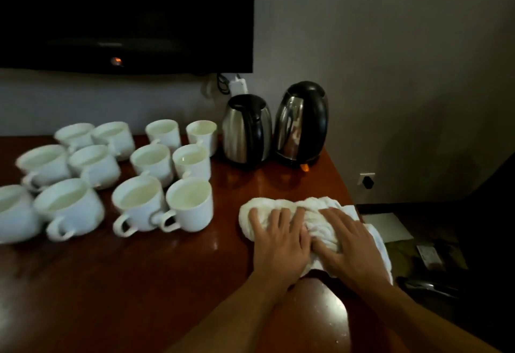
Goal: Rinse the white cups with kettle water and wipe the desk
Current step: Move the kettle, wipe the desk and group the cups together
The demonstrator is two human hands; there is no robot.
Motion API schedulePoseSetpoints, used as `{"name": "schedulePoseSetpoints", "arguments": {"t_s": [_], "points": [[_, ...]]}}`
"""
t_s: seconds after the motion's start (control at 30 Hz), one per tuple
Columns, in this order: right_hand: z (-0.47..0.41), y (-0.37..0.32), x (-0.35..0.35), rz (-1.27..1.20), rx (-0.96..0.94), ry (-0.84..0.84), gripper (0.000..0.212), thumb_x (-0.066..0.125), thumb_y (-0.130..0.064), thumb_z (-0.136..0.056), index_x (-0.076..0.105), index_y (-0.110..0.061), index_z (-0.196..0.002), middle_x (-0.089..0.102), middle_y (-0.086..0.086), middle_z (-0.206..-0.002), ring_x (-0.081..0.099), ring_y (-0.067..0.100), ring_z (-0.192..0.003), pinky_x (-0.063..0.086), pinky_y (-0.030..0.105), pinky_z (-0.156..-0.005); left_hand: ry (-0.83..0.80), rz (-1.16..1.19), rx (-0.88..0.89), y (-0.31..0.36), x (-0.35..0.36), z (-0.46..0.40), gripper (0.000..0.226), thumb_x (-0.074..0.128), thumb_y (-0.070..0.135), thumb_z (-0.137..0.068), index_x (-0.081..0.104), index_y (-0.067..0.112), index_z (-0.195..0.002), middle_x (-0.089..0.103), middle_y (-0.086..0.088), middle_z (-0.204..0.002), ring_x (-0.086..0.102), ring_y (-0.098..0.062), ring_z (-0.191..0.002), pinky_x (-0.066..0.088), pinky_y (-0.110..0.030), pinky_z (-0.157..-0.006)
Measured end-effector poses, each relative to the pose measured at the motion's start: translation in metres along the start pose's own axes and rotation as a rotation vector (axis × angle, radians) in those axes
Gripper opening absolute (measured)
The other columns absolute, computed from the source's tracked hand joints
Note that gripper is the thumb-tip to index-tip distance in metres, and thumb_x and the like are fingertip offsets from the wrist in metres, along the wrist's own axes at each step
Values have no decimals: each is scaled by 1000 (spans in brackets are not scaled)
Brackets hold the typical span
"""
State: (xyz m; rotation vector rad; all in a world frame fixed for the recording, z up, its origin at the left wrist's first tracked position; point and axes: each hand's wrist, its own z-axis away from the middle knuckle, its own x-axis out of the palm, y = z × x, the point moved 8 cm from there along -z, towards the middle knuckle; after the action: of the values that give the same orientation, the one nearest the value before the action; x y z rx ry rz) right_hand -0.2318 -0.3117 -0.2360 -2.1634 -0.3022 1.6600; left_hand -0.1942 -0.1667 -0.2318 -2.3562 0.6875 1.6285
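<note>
A crumpled white cloth (pixel 315 207) lies on the reddish-brown desk (pixel 139 283) near its right edge. My left hand (pixel 280 238) presses flat on the cloth's left part, fingers straight and spread. My right hand (pixel 348 241) presses flat on its right part, beside the left hand. Several white cups (pixel 189 205) stand upright in a cluster on the left half of the desk. Two steel-and-black kettles stand at the back: a shorter kettle (pixel 246 129) and, to its right, a taller kettle (pixel 302 124).
A dark TV screen (pixel 125 15) hangs on the wall above the cups. A wall socket with plugs (pixel 237 85) sits behind the kettles. Past the desk's right edge are a white sheet (pixel 387 227) and dark objects low down.
</note>
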Motion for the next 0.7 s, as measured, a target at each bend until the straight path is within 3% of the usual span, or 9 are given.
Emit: {"name": "schedulePoseSetpoints", "arguments": {"t_s": [0.2,0.27,0.4,0.47,0.57,0.7], "points": [[65,-32,7,60,-49,-20,84,27,-90,-82,47,-37,-144,52,-3,-149,54,18,-131,44,56,-106,66,98,-54,-7,-37,78,43,45,45,-96,59,29,-133,65,2,-113,58,-19,-108,30,-64,-109],[76,-46,10,45,-28,-28,94,23,-95,-77,52,-35,-142,53,2,-149,56,25,-130,45,61,-103,65,97,-42,-16,-51,95,41,48,45,-93,63,30,-129,66,3,-112,59,-18,-108,28,-62,-108],[78,-70,22,56,13,-107,116,11,-104,-62,48,-33,-146,43,0,-157,45,25,-140,36,59,-112,101,71,-85,-44,-67,111,41,47,47,-93,64,31,-127,67,3,-111,59,-16,-108,27,-61,-106],[83,-81,28,61,11,-124,112,12,-102,-64,43,-36,-149,38,-4,-159,40,21,-144,30,54,-116,109,77,-95,-57,-65,116,41,46,46,-94,60,31,-130,64,4,-112,57,-16,-109,25,-61,-108],[90,-102,33,52,-3,-94,90,31,-88,-74,44,-39,-148,42,-6,-157,40,20,-142,30,55,-115,103,88,-93,-75,-68,124,42,46,44,-95,59,30,-132,62,4,-111,56,-16,-107,27,-61,-108],[98,-141,48,52,-63,-123,87,27,-88,-76,40,-41,-149,39,-10,-158,35,17,-145,25,52,-118,86,57,-108,-110,-79,144,43,42,44,-95,56,30,-133,63,3,-114,57,-17,-108,37,-63,-106]]}}
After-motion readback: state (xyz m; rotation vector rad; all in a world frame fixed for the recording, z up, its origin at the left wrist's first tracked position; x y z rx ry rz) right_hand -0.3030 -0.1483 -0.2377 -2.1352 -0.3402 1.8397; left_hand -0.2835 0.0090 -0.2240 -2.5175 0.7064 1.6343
